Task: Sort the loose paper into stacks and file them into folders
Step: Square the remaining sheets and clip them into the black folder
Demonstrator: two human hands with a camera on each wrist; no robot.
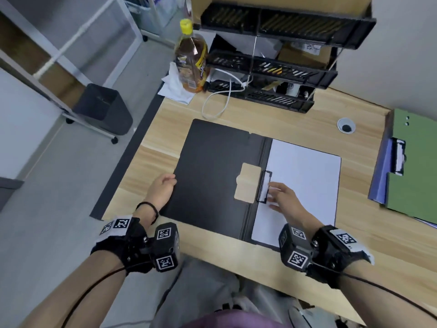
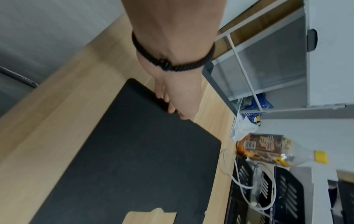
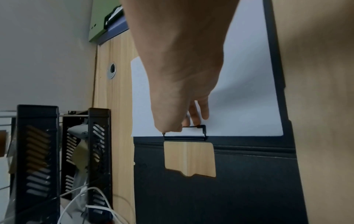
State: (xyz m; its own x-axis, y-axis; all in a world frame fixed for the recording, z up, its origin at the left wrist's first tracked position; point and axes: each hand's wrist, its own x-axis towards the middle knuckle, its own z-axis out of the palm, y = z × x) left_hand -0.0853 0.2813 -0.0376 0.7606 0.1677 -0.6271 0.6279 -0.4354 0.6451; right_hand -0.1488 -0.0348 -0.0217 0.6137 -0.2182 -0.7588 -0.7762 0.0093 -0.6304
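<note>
1. Left hand (image 1: 163,189) is seen at the outer left edge of the black folder (image 1: 212,176); in the left wrist view the fingers (image 2: 171,108) are curled over that edge, so the cover is gripped there.
2. Right hand (image 1: 282,197) is placed on the white paper (image 1: 305,183) next to the spine. In the right wrist view the wire clip (image 3: 186,133) is pinched by thumb and forefinger; the other fingers (image 3: 204,112) rest extended on the sheet.
3. The folder is laid open and flat on the wooden desk (image 1: 236,252), near the front edge. The left cover is bare and has a cut-out window (image 1: 247,183) through which the desk shows. The paper stack lies on the right half, with its left edge under the clip at the spine.
4. A green folder (image 1: 416,166) is stacked on a blue clipboard (image 1: 383,171) at the right desk edge, well apart from the black folder. Whether papers are held inside cannot be told.
5. A cable grommet (image 1: 346,125) is set in the desk beyond the paper.
6. A white cable (image 1: 220,102) is looped just beyond the folder's far edge.
7. At the back: a black tiered tray rack (image 1: 279,67), with a yellow-capped drink bottle (image 1: 191,60) and crumpled tissue (image 1: 175,88) to its left.
8. A dark waste bin (image 1: 104,108) stands on the floor, left of the desk.
</note>
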